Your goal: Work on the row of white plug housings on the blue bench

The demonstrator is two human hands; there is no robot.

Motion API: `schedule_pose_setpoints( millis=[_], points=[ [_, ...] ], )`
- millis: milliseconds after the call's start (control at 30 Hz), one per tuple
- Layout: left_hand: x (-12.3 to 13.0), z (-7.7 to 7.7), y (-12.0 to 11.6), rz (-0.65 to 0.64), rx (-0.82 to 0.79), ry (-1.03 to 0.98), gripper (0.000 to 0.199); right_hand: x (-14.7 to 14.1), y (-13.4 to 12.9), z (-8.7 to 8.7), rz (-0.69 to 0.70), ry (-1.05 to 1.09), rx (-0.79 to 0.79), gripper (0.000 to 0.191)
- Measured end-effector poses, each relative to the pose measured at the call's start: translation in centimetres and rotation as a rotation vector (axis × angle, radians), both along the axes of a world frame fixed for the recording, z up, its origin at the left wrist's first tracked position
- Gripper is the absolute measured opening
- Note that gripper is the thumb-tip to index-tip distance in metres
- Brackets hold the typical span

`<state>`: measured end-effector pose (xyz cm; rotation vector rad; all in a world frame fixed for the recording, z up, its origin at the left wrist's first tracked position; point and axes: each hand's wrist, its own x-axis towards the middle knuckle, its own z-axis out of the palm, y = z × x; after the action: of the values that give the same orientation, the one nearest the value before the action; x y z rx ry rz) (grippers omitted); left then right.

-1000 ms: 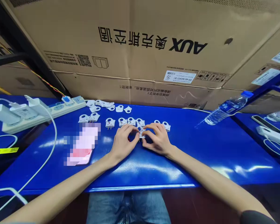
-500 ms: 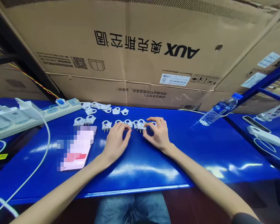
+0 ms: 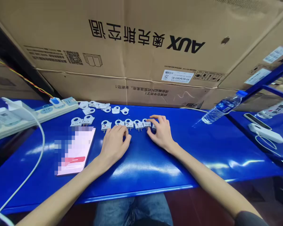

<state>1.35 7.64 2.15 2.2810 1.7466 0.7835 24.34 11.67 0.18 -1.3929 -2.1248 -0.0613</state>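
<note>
White ring-topped plugs with metal prongs form a front row on the blue table; one (image 3: pixel 106 125) lies left of my left hand (image 3: pixel 115 141). That hand rests palm down with curved fingers at the row, partly covering a plug (image 3: pixel 119 122), thumb apart from the fingers. Beside its fingertips is another plug (image 3: pixel 129 124), and further right is one more (image 3: pixel 138 125). My right hand (image 3: pixel 160 131) has thumb and index finger apart around the right edge of a plug (image 3: pixel 146 122). Its fingers partly hide the plug behind them (image 3: pixel 153 126).
More white pieces (image 3: pixel 115 109) lie near a large cardboard box (image 3: pixel 141 62). A pink-screened phone (image 3: pixel 75 157) and a power strip (image 3: pixel 44 116) are at the left. A tilted water bottle (image 3: pixel 224 107) and a white adapter (image 3: pixel 265 133) are at the right.
The view has shifted slightly. The plug by my right fingers has moved right, apart from its left neighbour. My left fingers have shifted slightly left, uncovering more of the plug beside them.
</note>
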Motion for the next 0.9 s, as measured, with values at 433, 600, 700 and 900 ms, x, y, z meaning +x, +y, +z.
schedule_pose_setpoints(
  millis=[433,600,700,900],
  points=[
    [0.3,-1.9,0.9,-0.045,0.096,-0.282,0.017,-1.0,0.9,-0.2,0.124,-0.188,0.021,0.020],
    [0.4,-2.3,1.1,-0.042,0.130,-0.277,0.018,-1.2,0.7,-0.3,0.132,-0.106,0.087,0.012],
    [0.4,-2.2,1.1,-0.035,0.143,-0.273,0.020,-1.3,0.1,-0.2,0.158,-0.038,0.153,0.011],
    [0.4,-2.3,1.0,-0.066,0.164,-0.231,0.016,-1.5,-0.9,-0.4,0.245,0.002,0.266,0.011]
  ],
)
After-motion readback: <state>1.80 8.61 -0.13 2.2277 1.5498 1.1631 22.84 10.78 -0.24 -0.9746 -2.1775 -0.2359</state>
